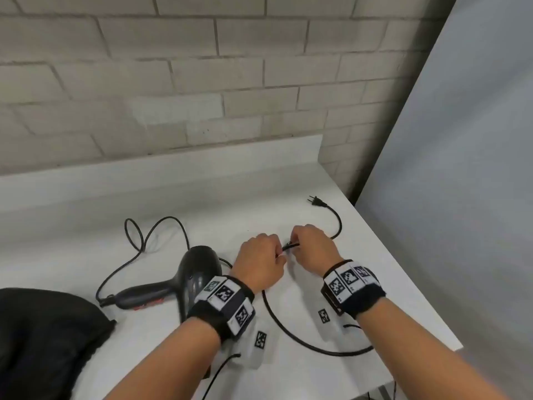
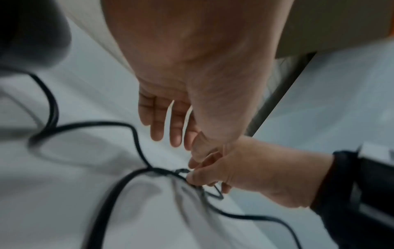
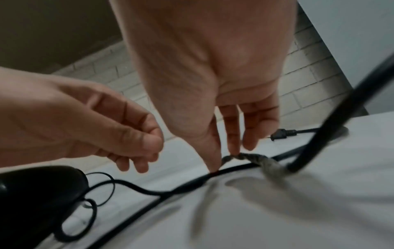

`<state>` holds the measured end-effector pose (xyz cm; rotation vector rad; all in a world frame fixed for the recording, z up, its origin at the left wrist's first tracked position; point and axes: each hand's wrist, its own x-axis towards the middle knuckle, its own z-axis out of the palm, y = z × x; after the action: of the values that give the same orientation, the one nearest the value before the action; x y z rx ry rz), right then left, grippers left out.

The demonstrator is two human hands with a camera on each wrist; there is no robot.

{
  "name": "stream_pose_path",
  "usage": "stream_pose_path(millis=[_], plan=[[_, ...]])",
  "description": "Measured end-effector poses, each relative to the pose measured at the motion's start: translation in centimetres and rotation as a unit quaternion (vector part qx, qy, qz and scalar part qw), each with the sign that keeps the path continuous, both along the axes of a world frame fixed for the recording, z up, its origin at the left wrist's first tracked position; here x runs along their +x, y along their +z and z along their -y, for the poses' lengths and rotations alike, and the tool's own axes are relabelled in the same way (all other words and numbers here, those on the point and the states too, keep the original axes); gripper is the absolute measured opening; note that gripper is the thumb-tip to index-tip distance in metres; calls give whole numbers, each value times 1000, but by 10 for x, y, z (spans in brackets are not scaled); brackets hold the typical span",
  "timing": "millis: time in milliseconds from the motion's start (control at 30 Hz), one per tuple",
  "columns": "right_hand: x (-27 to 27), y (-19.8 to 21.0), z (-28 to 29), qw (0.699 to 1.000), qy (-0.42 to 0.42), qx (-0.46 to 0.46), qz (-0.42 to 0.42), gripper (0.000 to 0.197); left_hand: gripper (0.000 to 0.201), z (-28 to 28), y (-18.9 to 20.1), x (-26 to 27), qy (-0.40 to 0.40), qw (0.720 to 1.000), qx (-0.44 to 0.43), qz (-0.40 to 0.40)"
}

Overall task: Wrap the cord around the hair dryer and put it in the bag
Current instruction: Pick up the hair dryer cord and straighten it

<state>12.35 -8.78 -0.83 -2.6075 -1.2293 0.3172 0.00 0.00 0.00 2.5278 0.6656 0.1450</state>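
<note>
White table [image 1: 375,269] against brick wall [image 1: 173,82]; both hands' fingers [image 3: 232,134] pinch cord [image 1: 288,330]; dryer [image 1: 199,272], bag [image 1: 43,336] left.

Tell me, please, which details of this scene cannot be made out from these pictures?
- Black fabric bag: cut off by the head view's left edge; its opening is unseen.
- Small twisted tie on the thin black cord: blurred; its type is unclear.
- Left hand: its grip is hidden by its own back in the head view.
- Black plastic hair dryer: partly behind the left wristband.

Bare forearms, black wristbands [image 1: 223,307] bearing white blocks of black square-patterned markers [image 1: 347,280].
</note>
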Motion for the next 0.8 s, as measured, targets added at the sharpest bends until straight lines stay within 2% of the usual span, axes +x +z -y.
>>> stream_pose_path(millis=[67,133,300,367,500,667,800], plan=[[0,-5,-1,997,-42,-43,43,30,26,-1,-10,9,14,1000,16,-22],[-1,-9,1,994,-82,-55,51,38,35,0,-18,15,17,999,18,-48],[3,-16,9,995,-84,-37,35,23,17,-2,-31,23,1,997,32,-70],[6,-15,16,996,-83,-31,20,21,16,-2,-29,22,4,997,27,-75],[11,-7,29,994,-92,56,-23,23,16,-1,-14,15,-8,999,4,-44],[14,19,42,973,-47,226,18,19,11,-2,18,-9,-22,998,-30,43],[19,35,49,969,-14,241,40,13,7,-1,47,-33,-38,995,-49,78]])
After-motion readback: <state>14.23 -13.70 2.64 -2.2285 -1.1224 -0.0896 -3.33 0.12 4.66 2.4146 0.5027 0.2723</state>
